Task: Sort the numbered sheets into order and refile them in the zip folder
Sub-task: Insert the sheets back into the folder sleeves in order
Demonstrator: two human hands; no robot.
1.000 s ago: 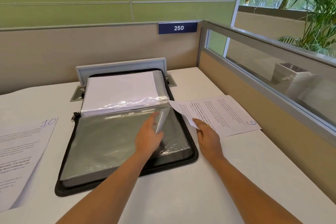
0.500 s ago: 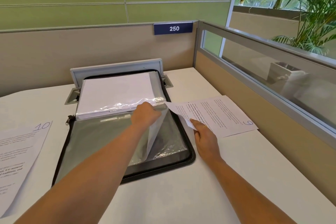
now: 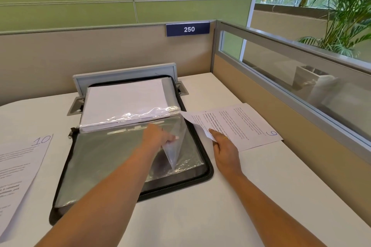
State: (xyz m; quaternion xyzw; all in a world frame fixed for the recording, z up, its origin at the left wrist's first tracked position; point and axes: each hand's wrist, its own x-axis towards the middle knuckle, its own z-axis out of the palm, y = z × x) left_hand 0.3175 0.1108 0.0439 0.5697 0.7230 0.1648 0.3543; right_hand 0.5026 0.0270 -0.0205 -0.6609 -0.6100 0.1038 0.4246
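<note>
A black zip folder (image 3: 208, 170) lies open on the white desk, its clear sleeves spread flat. The far half holds sleeves with white sheets (image 3: 124, 102) inside. My left hand (image 3: 158, 136) pinches the right edge of a clear plastic sleeve (image 3: 176, 146) and lifts it off the near half. My right hand (image 3: 224, 150) grips the near corner of the sheet numbered 9 (image 3: 241, 124), which rests on the desk right of the folder. The sheet numbered 10 (image 3: 20, 168) lies at the desk's left edge.
A grey hinged cable flap (image 3: 124, 74) stands open behind the folder against the beige partition. A glass-topped partition (image 3: 291, 78) runs along the desk's right side. A blue sign reading 250 (image 3: 187, 29) hangs on the back wall.
My left hand took hold of the sleeve's right edge and raised it from the near half, peeling it up. My right hand kept its grip on sheet 9.
</note>
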